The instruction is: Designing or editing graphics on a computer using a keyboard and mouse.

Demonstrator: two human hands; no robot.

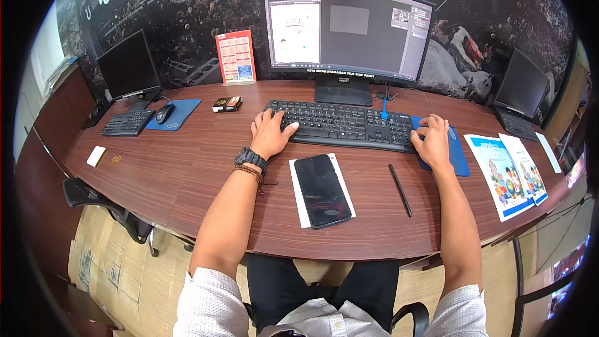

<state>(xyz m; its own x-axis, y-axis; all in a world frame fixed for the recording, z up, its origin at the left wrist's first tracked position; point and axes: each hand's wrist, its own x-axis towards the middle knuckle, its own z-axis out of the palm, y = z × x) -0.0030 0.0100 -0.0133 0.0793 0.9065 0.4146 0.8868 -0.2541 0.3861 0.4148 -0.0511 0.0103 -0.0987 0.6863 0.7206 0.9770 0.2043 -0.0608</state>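
My left hand (pixel 270 132) rests on the left end of a black keyboard (pixel 337 122). Its fingers are apart on the keys, with the thumb stretched toward the middle. Past the keyboard's right end, my right hand (pixel 432 141) curls over a computer mouse on a blue mouse pad (pixel 458 156); the hand hides almost all of the mouse. A black smartphone (pixel 322 191) lies on a white sheet (pixel 299 203) between my forearms. To its right is a slim black pen (pixel 400 190). Behind the keyboard, a curved monitor (pixel 374 40) shows a white page in a dark program window.
A red calendar (pixel 236 56) and a small dark box (pixel 227 104) stand left of the monitor. Another monitor (pixel 129 65), keyboard (pixel 128 123) and mouse (pixel 165 113) are farther left. Printed booklets (pixel 502 175) and a dark screen (pixel 523 84) lie toward the right. An office chair (pixel 106 203) is at the left edge.
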